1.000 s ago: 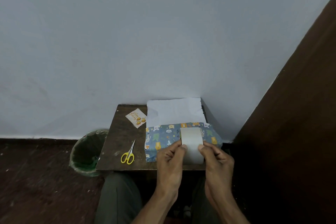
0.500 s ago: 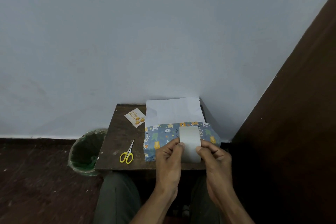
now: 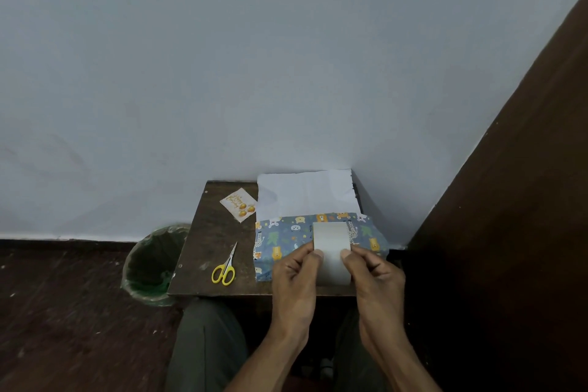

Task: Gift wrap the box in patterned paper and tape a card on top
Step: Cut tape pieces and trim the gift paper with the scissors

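Both hands, left hand (image 3: 297, 267) and right hand (image 3: 370, 269), pinch opposite edges of a pale tape strip (image 3: 331, 251) over the box (image 3: 318, 239) in patterned paper, lying on the table's (image 3: 216, 232) near right. Card (image 3: 238, 204) lies far left; scissors (image 3: 224, 266) near left.

I think I am in a plain room in a home. I see a bare pale wall (image 3: 254, 57), a dark floor (image 3: 63, 328) and a small dark wooden table (image 3: 216, 232) pushed into the corner. A green bin (image 3: 152, 264) with a bag in it stands on the floor just beside the table. Yellow scissors (image 3: 224, 269) and a birthday card (image 3: 238, 204) lie on the table.
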